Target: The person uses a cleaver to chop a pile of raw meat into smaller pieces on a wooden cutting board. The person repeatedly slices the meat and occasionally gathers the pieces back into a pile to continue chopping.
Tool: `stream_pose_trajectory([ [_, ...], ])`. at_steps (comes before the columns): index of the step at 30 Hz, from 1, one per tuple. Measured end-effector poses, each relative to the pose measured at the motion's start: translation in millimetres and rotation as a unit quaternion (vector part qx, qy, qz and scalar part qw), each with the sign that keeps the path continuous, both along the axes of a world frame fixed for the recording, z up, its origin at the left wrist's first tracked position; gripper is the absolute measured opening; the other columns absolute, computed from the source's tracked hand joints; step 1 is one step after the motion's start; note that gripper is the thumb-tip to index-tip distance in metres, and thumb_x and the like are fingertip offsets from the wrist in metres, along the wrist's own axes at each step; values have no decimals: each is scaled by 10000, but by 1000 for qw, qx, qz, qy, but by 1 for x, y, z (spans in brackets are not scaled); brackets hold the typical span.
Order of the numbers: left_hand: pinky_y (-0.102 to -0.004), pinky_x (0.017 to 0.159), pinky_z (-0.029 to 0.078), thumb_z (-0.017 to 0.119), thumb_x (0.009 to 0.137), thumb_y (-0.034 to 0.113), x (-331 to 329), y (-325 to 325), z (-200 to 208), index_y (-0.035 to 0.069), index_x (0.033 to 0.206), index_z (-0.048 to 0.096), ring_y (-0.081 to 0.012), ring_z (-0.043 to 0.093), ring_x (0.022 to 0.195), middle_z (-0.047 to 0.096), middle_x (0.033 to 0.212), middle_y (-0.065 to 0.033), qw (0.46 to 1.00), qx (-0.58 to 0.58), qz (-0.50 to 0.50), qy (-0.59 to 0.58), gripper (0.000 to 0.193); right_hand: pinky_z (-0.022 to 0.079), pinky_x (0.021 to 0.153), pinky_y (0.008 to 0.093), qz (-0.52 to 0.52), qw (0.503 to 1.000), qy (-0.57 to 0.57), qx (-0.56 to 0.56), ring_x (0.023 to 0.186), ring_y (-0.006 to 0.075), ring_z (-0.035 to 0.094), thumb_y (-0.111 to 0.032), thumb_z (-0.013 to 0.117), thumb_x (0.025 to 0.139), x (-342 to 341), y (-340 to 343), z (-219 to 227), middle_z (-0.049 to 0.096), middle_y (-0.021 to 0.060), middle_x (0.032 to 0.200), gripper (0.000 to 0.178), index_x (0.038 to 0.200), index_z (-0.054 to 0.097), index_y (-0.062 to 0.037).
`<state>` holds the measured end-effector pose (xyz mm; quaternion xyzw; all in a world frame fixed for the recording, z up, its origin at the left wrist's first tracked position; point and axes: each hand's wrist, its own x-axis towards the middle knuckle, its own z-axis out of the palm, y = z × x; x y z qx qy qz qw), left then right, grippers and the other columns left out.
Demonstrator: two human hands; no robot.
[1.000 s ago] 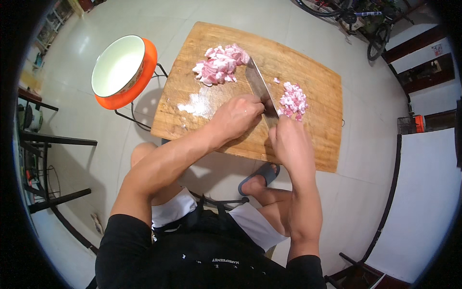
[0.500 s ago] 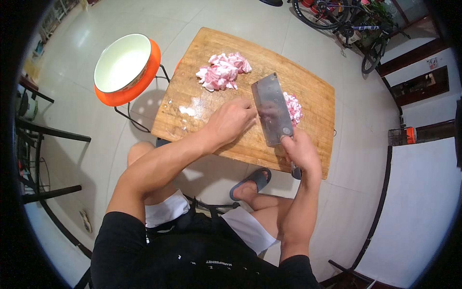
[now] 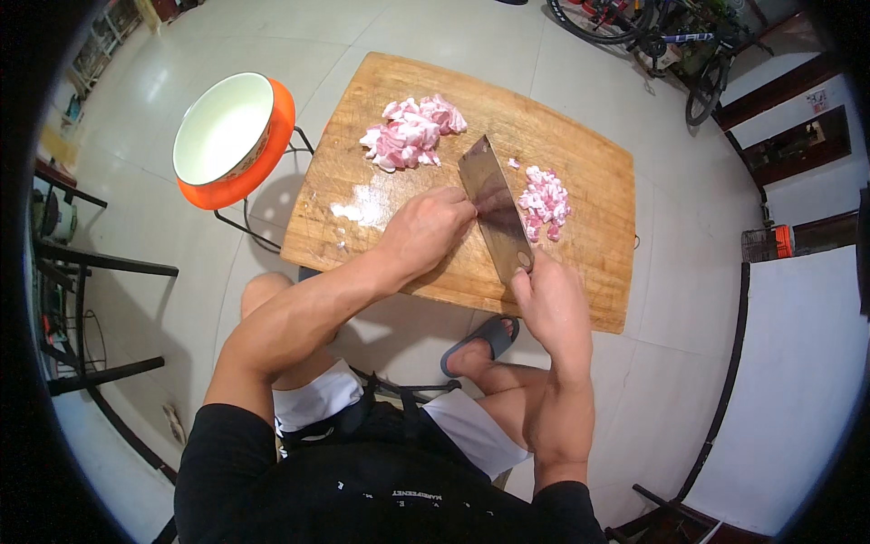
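My right hand (image 3: pixel 549 292) grips a cleaver (image 3: pixel 495 207), its broad blade standing steeply over the wooden cutting board (image 3: pixel 594 181). Close against the blade's left face is my left hand (image 3: pixel 430 228), fingers curled down on the board. Whatever those fingers press is hidden beneath them. To the right of the blade lies a heap of diced pink and white meat (image 3: pixel 546 201), with one small bit apart from it. Larger meat pieces (image 3: pixel 412 134) form a pile at the board's far left. A wet, shiny patch shows on the wood left of my left hand.
A white enamel bowl (image 3: pixel 225 131) rests on an orange stool (image 3: pixel 243 181) left of the board. Bicycles (image 3: pixel 662 41) stand at the far right. Dark metal legs (image 3: pixel 109 258) jut in from the left. My knees and a grey slipper (image 3: pixel 489 344) are below the board's near edge.
The cleaver has turned from showing its broad face to a steeper, more edge-on stance, shifting slightly left. More of the diced heap shows now. My left hand stays nearly in place.
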<state>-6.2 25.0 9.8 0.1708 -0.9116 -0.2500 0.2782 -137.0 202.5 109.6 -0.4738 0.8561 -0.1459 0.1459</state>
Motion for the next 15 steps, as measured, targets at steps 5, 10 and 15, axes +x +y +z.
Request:
stream_pose_trajectory([
  [5, -503, 834, 580, 718, 909, 99, -2, -1, -1, 15, 897, 711, -387, 696, 951, 695, 907, -157, 1000, 11, -19, 19, 85, 543, 846, 620, 13, 999, 20, 27, 917, 559, 694, -127, 630, 960, 7, 2, 6, 697, 373, 910, 229, 994, 663, 96],
  [10, -516, 836, 580, 703, 894, 88, -4, -4, 0, 14, 872, 704, -397, 699, 967, 715, 927, -166, 999, 8, -32, -1, 78, 550, 848, 625, 44, 997, 54, 36, 911, 571, 689, -105, 617, 948, 1, -25, 4, 686, 391, 922, 220, 966, 681, 105],
  [15, -490, 832, 586, 724, 945, 99, 3, 1, 3, 6, 958, 731, -387, 700, 947, 701, 937, -160, 998, 11, -66, 6, 94, 584, 854, 612, 41, 997, 50, 40, 937, 530, 741, -160, 615, 957, -16, -52, -13, 726, 362, 924, 266, 942, 717, 85],
])
